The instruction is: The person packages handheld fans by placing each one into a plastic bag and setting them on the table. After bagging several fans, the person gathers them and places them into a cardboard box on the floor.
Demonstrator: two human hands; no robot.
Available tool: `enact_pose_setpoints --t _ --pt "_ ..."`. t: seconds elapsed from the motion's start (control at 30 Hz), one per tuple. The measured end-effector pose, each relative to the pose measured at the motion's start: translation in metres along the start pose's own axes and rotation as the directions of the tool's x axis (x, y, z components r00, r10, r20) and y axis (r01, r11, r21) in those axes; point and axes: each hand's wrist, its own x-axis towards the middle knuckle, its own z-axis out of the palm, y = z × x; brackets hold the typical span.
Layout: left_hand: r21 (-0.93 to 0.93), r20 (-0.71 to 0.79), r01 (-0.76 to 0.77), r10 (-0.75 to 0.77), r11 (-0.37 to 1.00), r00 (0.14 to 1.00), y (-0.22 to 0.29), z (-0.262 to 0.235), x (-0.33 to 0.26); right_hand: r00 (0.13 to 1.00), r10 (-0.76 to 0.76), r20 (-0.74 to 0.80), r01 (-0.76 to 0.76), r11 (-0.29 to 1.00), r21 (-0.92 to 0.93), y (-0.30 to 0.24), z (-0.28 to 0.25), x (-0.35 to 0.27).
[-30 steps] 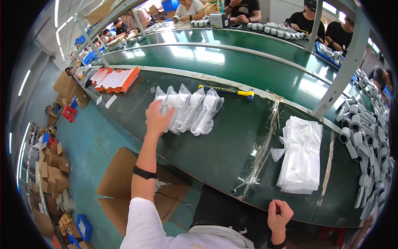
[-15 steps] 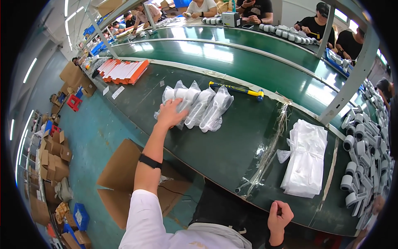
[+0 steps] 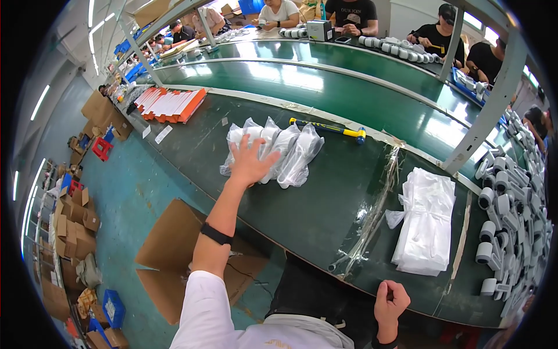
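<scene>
My left hand [image 3: 251,163] is open, fingers spread, above a row of white camera-like devices in clear plastic bags [image 3: 299,154] on the dark green worktable [image 3: 290,218]. It covers part of the bags on the left of the row, and whether it touches them I cannot tell. My right hand [image 3: 391,303] is curled into a loose fist at the table's near edge, with nothing showing in it. Beyond that fist lies a stack of white plastic bags [image 3: 426,224], tied round the middle.
Behind the row lies a yellow and black hammer [image 3: 331,127]. Orange and white flat pieces [image 3: 171,103] lie far left. Unbagged white devices [image 3: 505,215] are heaped at right. An open cardboard box [image 3: 174,244] stands below the table edge. People work across the green conveyor [image 3: 337,84].
My left hand has shifted a little to the right over the bagged devices, and its fingers have spread wider. My right hand has stayed in place.
</scene>
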Motion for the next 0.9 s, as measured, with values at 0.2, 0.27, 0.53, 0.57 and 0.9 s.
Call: enact_pose_setpoints --t 0.2,0.27,0.53,0.57,0.9 --pt "0.043 0.321 0.084 -0.094 0.996 0.942 0.035 -0.026 -0.011 1.0 -0.013 0.005 0.013 1.0 0.004 0.001 0.0 0.0" --pt "0.046 0.347 0.097 -0.107 0.994 0.932 0.037 -0.025 -0.012 1.0 -0.015 0.007 0.015 1.0 -0.002 -0.001 0.0 0.0" --pt "0.153 0.412 0.207 -0.253 0.966 0.875 0.046 -0.021 -0.004 0.999 -0.048 0.006 0.048 0.999 -0.011 0.001 0.0 -0.001" --pt "0.154 0.411 0.207 -0.253 0.966 0.876 0.046 -0.022 -0.003 0.999 -0.048 0.006 0.048 0.999 -0.01 0.0 0.0 -0.001" --pt "0.181 0.405 0.195 -0.254 0.964 0.878 0.044 -0.024 -0.004 0.997 -0.071 0.009 0.072 0.997 -0.008 0.001 0.0 0.0"
